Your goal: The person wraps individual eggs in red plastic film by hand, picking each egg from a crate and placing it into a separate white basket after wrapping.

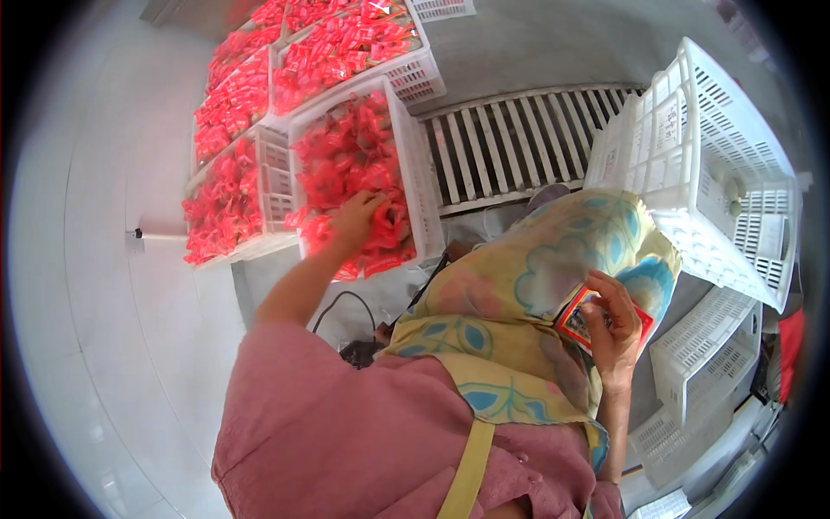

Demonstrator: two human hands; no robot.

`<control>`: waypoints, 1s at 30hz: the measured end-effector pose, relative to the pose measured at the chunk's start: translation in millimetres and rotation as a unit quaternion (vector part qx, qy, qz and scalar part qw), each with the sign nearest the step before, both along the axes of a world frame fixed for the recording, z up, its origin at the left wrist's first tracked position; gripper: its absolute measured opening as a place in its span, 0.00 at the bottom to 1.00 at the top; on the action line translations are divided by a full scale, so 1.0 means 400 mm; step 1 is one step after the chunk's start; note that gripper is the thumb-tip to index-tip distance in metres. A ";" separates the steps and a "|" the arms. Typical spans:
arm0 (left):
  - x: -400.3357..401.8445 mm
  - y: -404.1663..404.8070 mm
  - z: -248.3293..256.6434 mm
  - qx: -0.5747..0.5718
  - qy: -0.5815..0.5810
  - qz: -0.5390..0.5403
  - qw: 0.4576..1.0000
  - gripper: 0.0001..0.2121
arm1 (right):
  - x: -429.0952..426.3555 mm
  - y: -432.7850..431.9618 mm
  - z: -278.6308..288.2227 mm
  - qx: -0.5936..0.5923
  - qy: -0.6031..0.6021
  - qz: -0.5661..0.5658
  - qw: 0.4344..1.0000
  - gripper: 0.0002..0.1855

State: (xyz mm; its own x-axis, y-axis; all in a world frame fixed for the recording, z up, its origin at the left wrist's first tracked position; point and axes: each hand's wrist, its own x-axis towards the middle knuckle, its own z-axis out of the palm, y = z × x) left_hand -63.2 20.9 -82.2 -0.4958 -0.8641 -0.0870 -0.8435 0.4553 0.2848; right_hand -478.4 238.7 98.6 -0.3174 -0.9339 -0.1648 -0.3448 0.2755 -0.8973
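My left hand (356, 219) reaches into a white plastic crate (415, 188) and rests on the red plastic packets (350, 152) heaped inside; whether its fingers grip one I cannot tell. Over my lap, on the yellow floral apron (493, 279), my right hand (613, 324) is closed on a flat red-bordered printed packet (577, 321), with its thumb and fingertips on the printed face.
More white crates of red packets (227, 117) stand beyond and to the left. A slatted metal grate (506, 146) lies ahead. At the right are a tilted white crate (694, 149) with a few round items inside, and more crates (707, 344). A black cable (350, 295) loops near the left arm.
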 end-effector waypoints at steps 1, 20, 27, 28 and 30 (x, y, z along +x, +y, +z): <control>-0.001 -0.002 0.022 0.042 -0.017 0.007 0.999 0.23 | -0.003 0.008 0.005 0.007 0.005 -0.009 1.000 0.17; -0.579 0.122 0.355 0.046 0.305 -0.191 0.932 0.21 | -0.177 0.156 -0.032 0.017 0.331 -0.084 0.940 0.25; -0.935 0.349 0.394 0.222 0.258 -0.407 0.848 0.29 | -0.177 0.193 -0.062 -0.017 0.370 -0.109 0.922 0.20; -0.947 0.368 0.355 0.161 0.225 -0.423 0.863 0.29 | -0.175 0.194 -0.063 -0.027 0.370 -0.138 0.918 0.18; -0.961 0.354 0.351 0.111 0.198 -0.438 0.870 0.25 | -0.176 0.186 -0.030 -0.028 0.353 -0.122 0.927 0.19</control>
